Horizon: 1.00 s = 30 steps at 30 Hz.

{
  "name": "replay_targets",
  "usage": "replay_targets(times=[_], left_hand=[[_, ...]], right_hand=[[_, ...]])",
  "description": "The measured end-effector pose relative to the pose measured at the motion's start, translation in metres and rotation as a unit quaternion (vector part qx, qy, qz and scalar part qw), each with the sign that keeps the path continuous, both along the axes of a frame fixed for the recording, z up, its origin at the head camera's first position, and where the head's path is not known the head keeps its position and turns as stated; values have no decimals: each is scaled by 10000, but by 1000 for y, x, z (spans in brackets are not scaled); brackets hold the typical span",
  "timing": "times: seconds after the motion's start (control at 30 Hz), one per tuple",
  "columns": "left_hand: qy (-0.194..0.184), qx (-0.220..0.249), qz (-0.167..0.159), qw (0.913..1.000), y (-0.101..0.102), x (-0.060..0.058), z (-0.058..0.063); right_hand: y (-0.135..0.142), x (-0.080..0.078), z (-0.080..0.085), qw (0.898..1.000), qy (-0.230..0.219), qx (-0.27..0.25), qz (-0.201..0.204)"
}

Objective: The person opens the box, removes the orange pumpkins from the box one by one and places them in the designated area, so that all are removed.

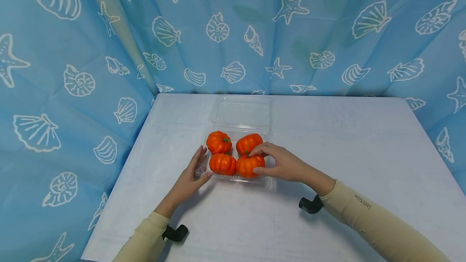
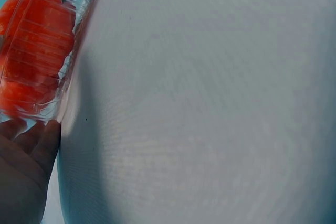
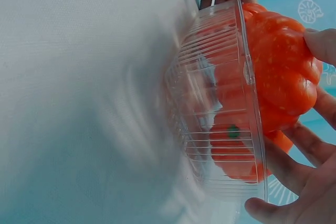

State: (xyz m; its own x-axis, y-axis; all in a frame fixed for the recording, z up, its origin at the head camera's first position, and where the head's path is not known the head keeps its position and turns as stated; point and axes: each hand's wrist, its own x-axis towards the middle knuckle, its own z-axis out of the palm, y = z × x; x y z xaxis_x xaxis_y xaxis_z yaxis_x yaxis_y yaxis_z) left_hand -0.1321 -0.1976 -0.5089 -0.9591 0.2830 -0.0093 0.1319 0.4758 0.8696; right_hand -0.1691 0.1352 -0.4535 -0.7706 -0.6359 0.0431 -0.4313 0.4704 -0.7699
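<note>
So, hands (image 1: 191, 178) (image 1: 278, 163) at clear box (image 1: 234, 179) and orange pumpkin (image 1: 248, 167)

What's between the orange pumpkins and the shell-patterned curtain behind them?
The container's far rim, then its open clear lid over the white table, in the head view.

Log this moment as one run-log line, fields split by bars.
left hand: touching left side of clear container | right hand: gripping near-right orange pumpkin | other three pumpkins: in container | lid: open

I wear close-fitting tan sleeves (image 1: 386, 227), the right one marked with small dark lettering (image 1: 363, 201), and stubby black cameras (image 1: 310, 205) on both wrists.
</note>
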Motion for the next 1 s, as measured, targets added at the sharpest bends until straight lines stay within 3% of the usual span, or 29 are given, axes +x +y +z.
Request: replay_targets(times=[0.5, 0.77, 1.0], left_hand=[[15, 36, -7, 10000, 0, 1, -2], [36, -12, -21, 10000, 0, 0, -1], [42, 18, -15, 10000, 0, 0, -1]], right_hand=[[7, 2, -1, 9988, 416, -189, -180], [11, 4, 4, 9974, 509, -246, -439], [14, 1, 2, 9966, 543, -467, -406]])
